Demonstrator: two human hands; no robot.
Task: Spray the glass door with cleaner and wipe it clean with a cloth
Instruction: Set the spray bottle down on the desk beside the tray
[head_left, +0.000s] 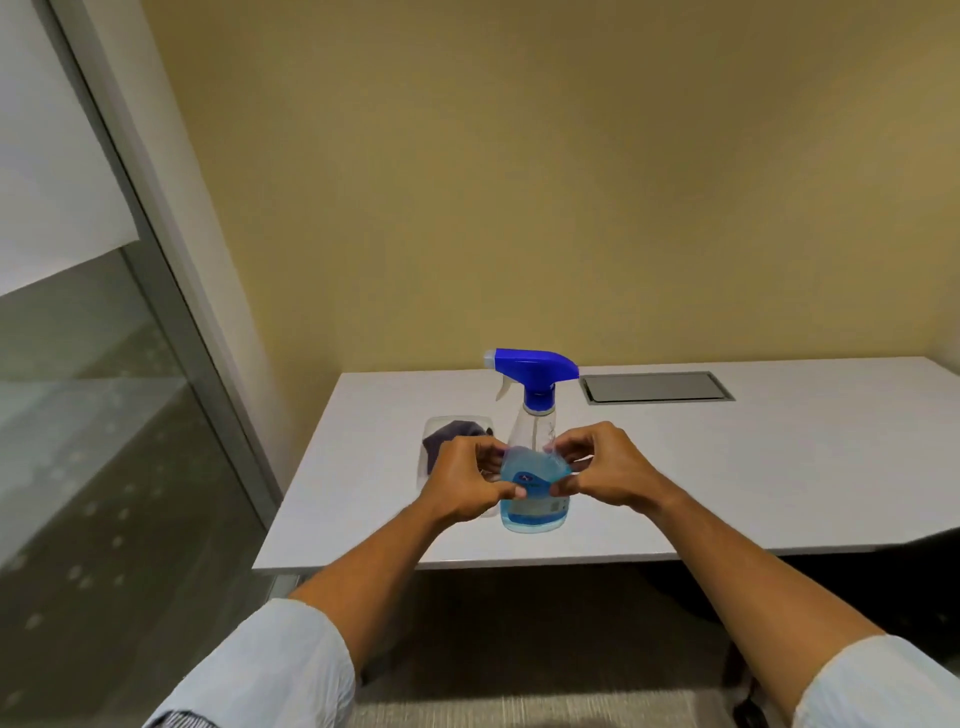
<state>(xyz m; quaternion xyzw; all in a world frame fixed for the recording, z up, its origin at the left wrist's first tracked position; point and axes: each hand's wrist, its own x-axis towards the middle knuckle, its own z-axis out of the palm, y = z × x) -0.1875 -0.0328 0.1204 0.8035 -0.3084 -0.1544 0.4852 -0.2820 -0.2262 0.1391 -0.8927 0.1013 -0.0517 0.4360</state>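
Spray bottle (535, 447) upright on table (727, 478) near front edge, long axis vertical, nozzle toward 9 o'clock. Left hand (467, 480) at bottle's 9, right hand (602, 467) at 3, both equally near, fingers pinching bottle's lower body. Dark cloth (453, 435) at bottle's 10 o'clock. Glass door (93, 415) far toward 9.

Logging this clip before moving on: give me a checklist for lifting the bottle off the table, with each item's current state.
1. Clear spray bottle with blue trigger head upright on white table: ok.
2. Left hand and right hand on the bottle: ok.
3. Blue liquid inside: ok.
4. Dark purple cloth within reach: ok, behind left hand.
5. Nozzle setting: cannot tell.
6. Glass door nearby: ok.
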